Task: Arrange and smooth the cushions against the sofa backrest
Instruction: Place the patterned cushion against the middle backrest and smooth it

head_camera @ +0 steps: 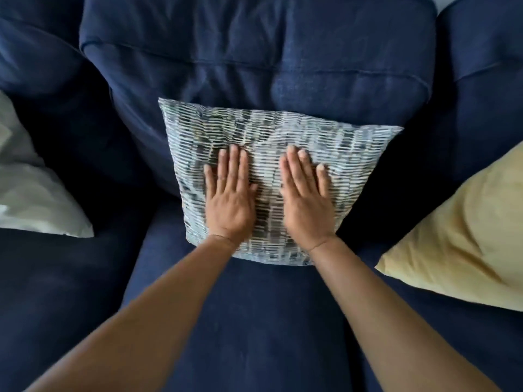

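Note:
A grey-and-white patterned cushion (353,154) leans against the dark blue sofa backrest (254,52) in the middle of the view. My left hand (229,199) lies flat on the cushion's left half, palm down, fingers together and pointing up. My right hand (307,199) lies flat on its right half in the same way. Neither hand grips the fabric. A pale yellow cushion (464,236) leans at the right. At the left edge sits a white cushion (31,193), only partly in view.
The blue seat cushion (254,321) stretches from the patterned cushion toward me, under my forearms. Further blue back cushions stand at the far left (36,52) and far right (486,38).

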Demonstrator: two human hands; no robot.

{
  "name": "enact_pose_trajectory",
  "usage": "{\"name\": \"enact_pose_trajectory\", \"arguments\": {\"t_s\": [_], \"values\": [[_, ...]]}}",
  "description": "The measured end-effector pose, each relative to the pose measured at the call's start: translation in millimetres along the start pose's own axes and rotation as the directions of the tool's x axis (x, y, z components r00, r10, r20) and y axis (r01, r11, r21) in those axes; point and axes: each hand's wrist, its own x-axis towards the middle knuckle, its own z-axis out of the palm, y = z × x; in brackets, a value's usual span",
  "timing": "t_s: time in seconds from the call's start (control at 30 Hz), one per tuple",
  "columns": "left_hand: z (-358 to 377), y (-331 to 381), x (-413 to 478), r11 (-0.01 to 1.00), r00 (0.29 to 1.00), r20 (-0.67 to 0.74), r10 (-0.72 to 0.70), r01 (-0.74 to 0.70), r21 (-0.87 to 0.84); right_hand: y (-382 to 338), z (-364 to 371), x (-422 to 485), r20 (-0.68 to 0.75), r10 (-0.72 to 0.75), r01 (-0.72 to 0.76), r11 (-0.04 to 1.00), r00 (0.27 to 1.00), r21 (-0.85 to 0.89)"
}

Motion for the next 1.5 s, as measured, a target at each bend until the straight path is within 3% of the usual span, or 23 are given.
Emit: {"name": "enact_pose_trajectory", "arguments": {"t_s": [0.1,0.23,0.3,0.4,0.47,0.6,0.73,0.83,0.93,1.07,1.23,1.37,1.43,1.5], "values": [[8,-48,0,0.990,0.996,0.014,-0.083,0.081,0.115,56,5,-16,0.057,0.141,-0.135,0.985,0.988,-0.107],[-17,-58,1,0.983,0.978,-0.107,-0.178,0.182,0.034,71,-22,-27,-0.060,0.332,-0.336,0.939,0.941,-0.072],[-23,-29,-6,0.998,0.986,-0.151,-0.067,0.066,-0.013,39,-32,-23,-0.110,0.277,-0.279,0.960,0.955,0.000],[-18,15,-7,0.991,0.987,-0.112,0.118,-0.124,-0.042,-13,-26,-11,-0.099,0.028,-0.026,0.999,0.995,0.023],[-12,10,7,0.995,0.993,-0.070,0.093,-0.095,-0.025,-18,-16,4,-0.050,-0.048,0.048,0.999,0.998,-0.001],[-14,-56,31,0.990,0.997,0.050,-0.065,0.058,0.128,49,-9,20,0.076,0.058,-0.049,0.992,0.995,-0.117],[-42,-76,42,0.989,0.999,0.019,-0.037,0.034,0.142,68,-35,17,-0.039,0.262,-0.264,0.957,0.964,-0.119],[-52,-29,51,0.987,0.990,-0.052,0.135,-0.129,0.093,25,-47,32,-0.093,0.143,-0.146,0.989,0.985,-0.025],[-41,14,56,0.965,0.968,0.029,0.251,-0.252,0.077,-8,-35,47,-0.015,-0.008,0.008,1.000,1.000,-0.016],[-29,-20,64,0.968,0.977,0.199,0.069,-0.114,0.224,42,-20,45,0.144,0.051,-0.038,0.995,0.988,-0.091],[-49,-76,67,0.943,0.981,0.191,-0.027,-0.039,0.331,99,-36,18,0.144,0.106,-0.076,0.977,0.984,-0.202],[-65,-79,69,0.977,0.976,0.042,-0.214,0.213,0.034,90,-49,19,-0.022,0.274,-0.274,0.954,0.962,-0.122],[-75,-77,75,0.903,0.922,0.014,-0.387,0.382,-0.197,85,-55,26,-0.142,0.364,-0.377,0.924,0.921,-0.073],[-86,-71,83,0.767,0.847,0.074,-0.527,0.511,-0.387,84,-58,33,-0.191,0.374,-0.387,0.921,0.908,-0.037]]}}
